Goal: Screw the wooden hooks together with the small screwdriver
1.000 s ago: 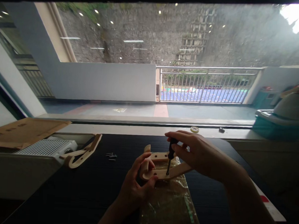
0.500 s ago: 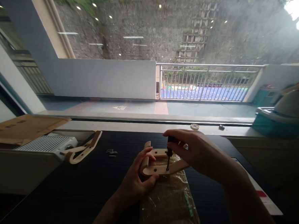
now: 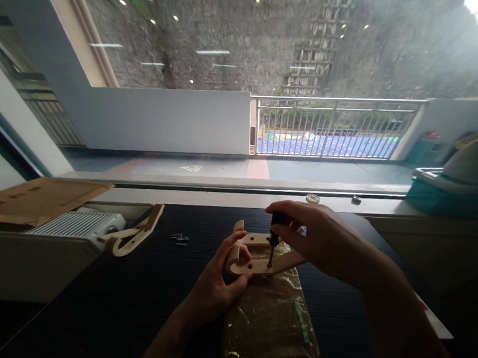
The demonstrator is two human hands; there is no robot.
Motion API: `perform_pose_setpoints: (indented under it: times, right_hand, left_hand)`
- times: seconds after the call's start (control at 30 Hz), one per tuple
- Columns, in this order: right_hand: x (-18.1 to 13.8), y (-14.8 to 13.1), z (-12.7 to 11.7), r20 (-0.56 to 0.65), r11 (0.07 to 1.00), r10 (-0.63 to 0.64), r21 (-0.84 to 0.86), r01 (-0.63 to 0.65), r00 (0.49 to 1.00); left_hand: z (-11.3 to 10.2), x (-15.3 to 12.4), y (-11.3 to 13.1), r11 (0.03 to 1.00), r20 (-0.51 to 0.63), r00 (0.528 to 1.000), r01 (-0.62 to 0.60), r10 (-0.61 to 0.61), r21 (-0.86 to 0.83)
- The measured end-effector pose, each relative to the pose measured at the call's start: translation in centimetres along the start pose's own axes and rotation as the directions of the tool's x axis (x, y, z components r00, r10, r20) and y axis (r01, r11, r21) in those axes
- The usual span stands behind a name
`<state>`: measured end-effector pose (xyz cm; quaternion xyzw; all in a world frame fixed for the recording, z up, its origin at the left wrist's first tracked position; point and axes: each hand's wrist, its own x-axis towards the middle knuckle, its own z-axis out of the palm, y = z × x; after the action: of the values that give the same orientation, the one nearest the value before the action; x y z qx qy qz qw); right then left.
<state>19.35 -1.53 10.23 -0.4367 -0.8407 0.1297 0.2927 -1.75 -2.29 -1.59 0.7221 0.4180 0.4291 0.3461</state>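
A pale wooden frame [image 3: 258,267] with curved ends and round holes rests on a package wrapped in clear film [image 3: 269,316]. My left hand [image 3: 227,273] grips its curved left end, thumb on the near side and fingers around the far side. My right hand [image 3: 316,240] is closed around the dark handle of a screwdriver [image 3: 273,238]. Upright, its shaft reaches down to a hole in the frame's near strip. Part of the frame's right end is hidden behind my right hand. To the left, several screws [image 3: 180,238] lie loose on the black table [image 3: 134,297].
A similar wooden piece [image 3: 134,237] lies at the table's left edge, beside a white radiator [image 3: 78,224] with a brown paper envelope [image 3: 39,199] on it. A tape roll [image 3: 313,198] sits on the windowsill [image 3: 205,198]. A teal bin [image 3: 428,193] stands at right.
My view has tilted slightly, so the table scene sits a little higher. Both hands keep their grips, and the screwdriver stays upright at the same hole.
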Motion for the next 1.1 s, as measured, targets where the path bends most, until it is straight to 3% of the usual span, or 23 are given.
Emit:
perform_pose_setpoints:
  times: [0.2,0.47,0.93,1.1]
  right_hand:
    - [0.05,0.14,0.12,-0.007,0.999,0.027,-0.027,-0.027,1.0]
    - [-0.18,-0.4,-0.02,0.035,0.998,-0.047,0.045,0.046,0.998]
    - [0.22,0.28,0.33,-0.014,0.997,-0.001,-0.072,0.0,1.0]
    - [-0.19,0.37,-0.07,-0.003,0.999,-0.046,-0.013,0.046,0.999]
  left_hand:
    - [0.08,-0.13,0.01,1.0,-0.005,1.0,-0.003,0.003,-0.013]
    - [0.09,-0.04,-0.04,0.999,-0.033,0.998,-0.047,0.047,0.02]
    - [0.19,-0.08,0.18,0.999,-0.025,0.999,-0.044,0.045,0.012]
    - [0.12,-0.06,0.17,1.0,-0.007,1.0,-0.03,0.03,-0.004]
